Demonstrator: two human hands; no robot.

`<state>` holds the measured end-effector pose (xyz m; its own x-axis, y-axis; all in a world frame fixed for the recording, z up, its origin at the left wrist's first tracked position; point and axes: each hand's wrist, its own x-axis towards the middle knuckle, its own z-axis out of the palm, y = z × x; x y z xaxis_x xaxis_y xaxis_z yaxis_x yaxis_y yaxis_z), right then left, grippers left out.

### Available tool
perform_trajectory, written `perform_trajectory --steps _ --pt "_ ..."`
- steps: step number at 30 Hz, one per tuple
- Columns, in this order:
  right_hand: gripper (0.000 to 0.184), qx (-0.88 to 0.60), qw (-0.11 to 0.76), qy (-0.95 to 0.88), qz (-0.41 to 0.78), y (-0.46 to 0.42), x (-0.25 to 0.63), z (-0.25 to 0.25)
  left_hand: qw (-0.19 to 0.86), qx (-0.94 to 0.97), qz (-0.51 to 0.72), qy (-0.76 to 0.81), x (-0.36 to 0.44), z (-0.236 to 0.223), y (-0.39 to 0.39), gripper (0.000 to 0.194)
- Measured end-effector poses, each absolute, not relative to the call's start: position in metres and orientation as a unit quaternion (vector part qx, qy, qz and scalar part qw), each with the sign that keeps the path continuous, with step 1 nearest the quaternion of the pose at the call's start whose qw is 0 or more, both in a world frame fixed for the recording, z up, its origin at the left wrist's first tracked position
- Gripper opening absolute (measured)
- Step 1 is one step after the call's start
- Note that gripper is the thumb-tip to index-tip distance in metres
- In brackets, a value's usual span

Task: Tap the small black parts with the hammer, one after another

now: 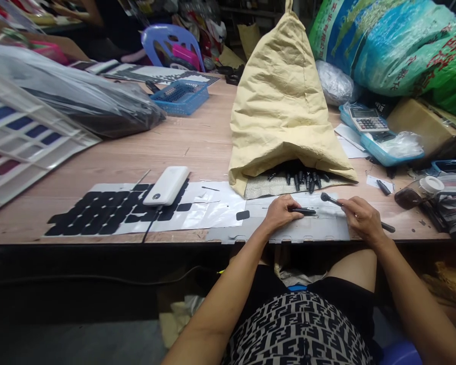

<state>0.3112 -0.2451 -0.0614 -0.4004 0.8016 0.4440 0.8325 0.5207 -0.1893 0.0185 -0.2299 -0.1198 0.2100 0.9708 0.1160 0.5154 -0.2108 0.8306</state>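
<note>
My left hand (pixel 281 213) is closed round a slim black pen-like piece (pixel 306 211), which lies low over a grey translucent sheet (pixel 285 230) at the table's front edge. Just to the right, my right hand (pixel 361 218) grips a black-handled tool (pixel 330 198). The tool's rounded dark head points toward the left hand, and its handle end sticks out behind the palm. Beyond both hands, several short black tapered pieces (pixel 302 178) spill from the mouth of a pale yellow cloth sack (pixel 281 111). A small black rounded patch (pixel 242 215) lies left of my left hand.
A white power bank (pixel 167 185) with a cable rests on rows of black patches (pixel 95 213). Farther back are a blue basket (pixel 184 96) and a plastic-wrapped bundle (pixel 99 96). At right stand a lidded jar (pixel 418 192) and a calculator (pixel 367 119) on a blue tray.
</note>
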Motion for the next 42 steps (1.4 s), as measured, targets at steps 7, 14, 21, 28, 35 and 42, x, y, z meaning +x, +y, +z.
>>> perform_trajectory --steps 7,14,21,28,35,42 --pt "0.027 -0.506 0.212 -0.835 -0.05 -0.21 0.363 -0.085 0.331 0.73 0.322 0.504 0.014 -0.118 -0.229 0.018" --pt "0.027 -0.512 0.219 -0.83 -0.035 -0.206 0.368 -0.096 0.303 0.805 0.285 0.422 0.014 -0.104 -0.267 0.019" --pt "0.026 -0.509 0.212 -0.832 -0.058 -0.207 0.368 -0.097 0.231 0.86 0.229 0.393 0.03 -0.103 -0.323 0.028" --pt "0.026 -0.503 0.22 -0.833 -0.069 -0.207 0.367 -0.099 0.18 0.684 0.366 0.605 0.013 -0.095 -0.231 0.025" --pt "0.025 -0.501 0.215 -0.836 -0.066 -0.206 0.37 -0.101 0.073 0.56 0.233 0.791 -0.004 -0.105 -0.147 0.027" --pt "0.024 -0.501 0.216 -0.836 -0.058 -0.208 0.367 -0.097 0.083 0.576 0.277 0.764 -0.019 -0.103 -0.186 0.023"
